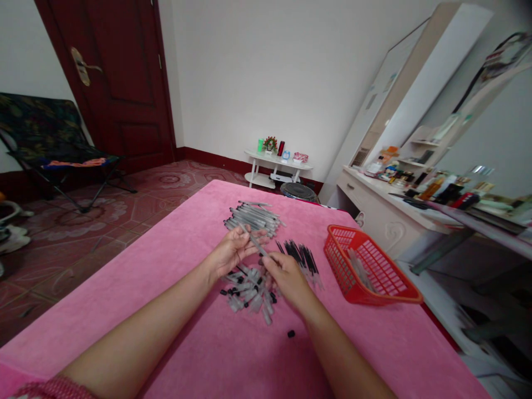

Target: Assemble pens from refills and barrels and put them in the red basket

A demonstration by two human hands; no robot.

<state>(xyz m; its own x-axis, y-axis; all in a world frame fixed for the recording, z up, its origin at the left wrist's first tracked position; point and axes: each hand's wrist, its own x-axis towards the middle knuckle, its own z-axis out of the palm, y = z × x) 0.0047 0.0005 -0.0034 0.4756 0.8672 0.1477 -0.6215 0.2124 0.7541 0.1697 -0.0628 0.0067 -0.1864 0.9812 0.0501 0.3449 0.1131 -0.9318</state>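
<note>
My left hand (233, 247) and my right hand (286, 275) meet over the pink cloth, both closed on one thin grey pen barrel (254, 241) held between them. Just beyond lies a pile of grey pen barrels (254, 216). Under my hands is a heap of clear pen caps with small black pieces (248, 291). A bunch of black refills (302, 256) lies to the right of my right hand. One black cap (291, 333) sits alone nearer to me.
A red plastic basket (369, 266) holding a few pens stands at the right on the pink-covered table (166, 260). A white dresser with bottles (399, 194) is at the right, a folding chair (45, 144) and a dark red door at the left.
</note>
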